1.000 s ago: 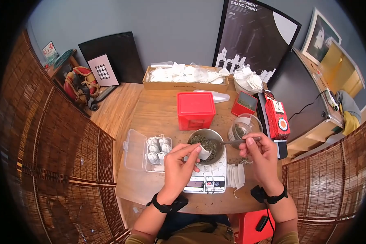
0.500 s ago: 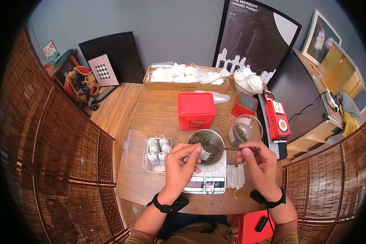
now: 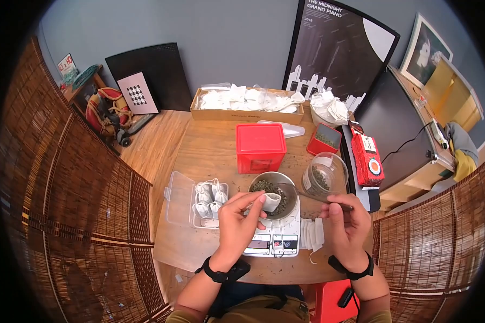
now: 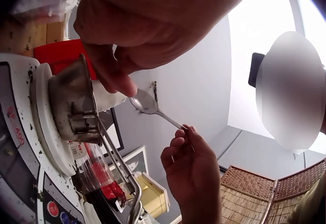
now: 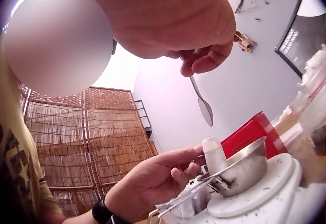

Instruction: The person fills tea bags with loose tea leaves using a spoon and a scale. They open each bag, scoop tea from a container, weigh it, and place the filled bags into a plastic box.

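Note:
My left hand [image 3: 237,219] pinches the edge of a small white tea bag [image 3: 271,203], holding its mouth open over the near side of a metal pot [image 3: 295,203]. Dried leaves [image 3: 263,186] lie in that pot, which stands on a white kitchen scale [image 3: 286,248]. A metal spoon [image 4: 145,102] is in my right hand [image 3: 351,231], gripped by its handle between thumb and fingers. In the right wrist view, the spoon's bowl hangs above the tea bag, apart from it. The pot's wire handle points toward me.
Filled bags [image 3: 203,208] sit in a clear plastic box on the left. Flat white bags [image 3: 312,233] lie right of the scale. A red tin [image 3: 260,146] stands behind the pot, a clear tub [image 3: 335,171] to its right. A cardboard box [image 3: 242,114] of white bags is at the back.
My right hand has drawn the spoon up from the pot and bag, moving right and toward me. My left hand stays nearly in place, with the bag's mouth now showing more.

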Demonstrator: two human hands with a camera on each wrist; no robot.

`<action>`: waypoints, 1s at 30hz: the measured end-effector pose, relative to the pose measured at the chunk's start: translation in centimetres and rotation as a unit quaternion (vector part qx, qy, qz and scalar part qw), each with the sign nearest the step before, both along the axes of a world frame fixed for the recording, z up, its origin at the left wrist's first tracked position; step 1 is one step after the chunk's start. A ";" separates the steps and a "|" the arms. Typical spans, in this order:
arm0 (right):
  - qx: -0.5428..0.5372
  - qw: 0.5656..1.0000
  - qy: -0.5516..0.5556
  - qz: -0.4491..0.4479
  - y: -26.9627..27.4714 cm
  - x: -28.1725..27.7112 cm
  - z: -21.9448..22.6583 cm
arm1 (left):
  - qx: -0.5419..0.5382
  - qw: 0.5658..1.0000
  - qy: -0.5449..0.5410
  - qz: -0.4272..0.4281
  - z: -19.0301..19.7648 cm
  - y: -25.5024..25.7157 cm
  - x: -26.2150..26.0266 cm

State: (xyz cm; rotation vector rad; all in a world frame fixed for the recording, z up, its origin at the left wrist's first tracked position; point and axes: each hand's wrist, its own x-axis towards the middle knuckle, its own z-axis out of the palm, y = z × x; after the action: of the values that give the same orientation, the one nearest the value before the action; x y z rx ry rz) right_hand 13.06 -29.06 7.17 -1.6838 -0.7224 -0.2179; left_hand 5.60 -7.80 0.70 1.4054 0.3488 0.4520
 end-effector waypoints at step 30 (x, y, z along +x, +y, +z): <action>0.049 0.957 0.287 0.009 1.2 2.4 -7.9 | 0.110 0.991 -0.050 0.055 -2.0 0.0 -0.7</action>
State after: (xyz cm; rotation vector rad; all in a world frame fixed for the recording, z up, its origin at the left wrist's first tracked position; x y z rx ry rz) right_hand 15.44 -27.83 -0.75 -1.5357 -0.2819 0.2417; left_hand 4.90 -7.80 -1.35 1.5768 0.3023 0.6641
